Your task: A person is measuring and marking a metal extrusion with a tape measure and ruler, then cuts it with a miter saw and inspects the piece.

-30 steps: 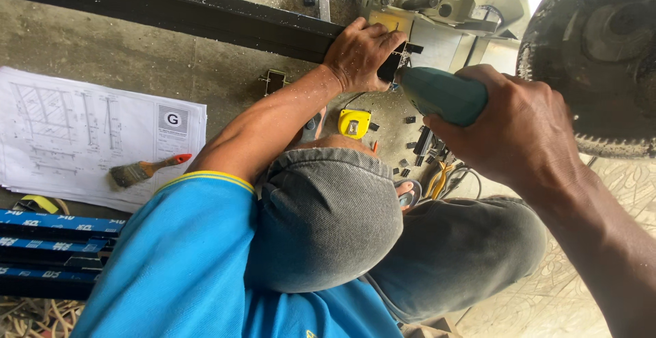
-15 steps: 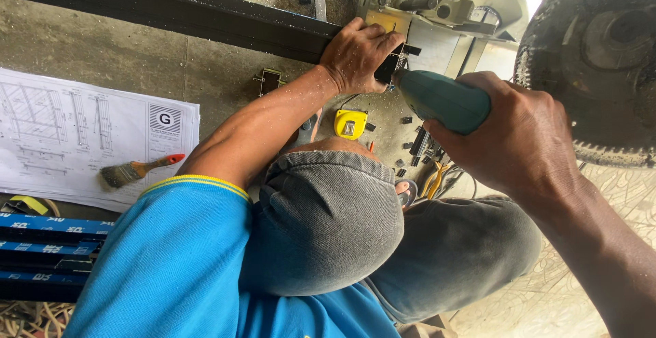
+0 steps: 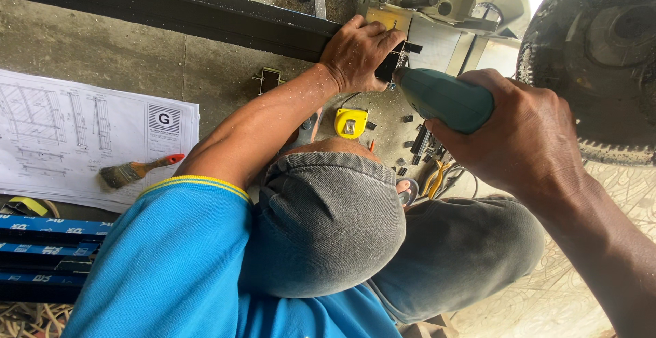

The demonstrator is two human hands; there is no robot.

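A short blue sleeve (image 3: pixel 171 242) with yellow-trimmed cuff, grey trousers (image 3: pixel 328 222), bare forearms flecked with dust.

Left hand (image 3: pixel 359 51) pressing black metal bar (image 3: pixel 171 10) at saw; right hand (image 3: pixel 519 133) gripping green handle (image 3: pixel 444 99).

The left hand (image 3: pixel 359 54) presses on the black bar (image 3: pixel 178 11), with the saw's metal body (image 3: pixel 465 17) close on its far side. Bare concrete floor (image 3: pixel 102 58) lies open between bar and drawing sheet (image 3: pixel 68 140), while the yellow tape measure (image 3: pixel 350 123) and small offcuts (image 3: pixel 417 143) clutter the ground below the right hand (image 3: pixel 519 140).
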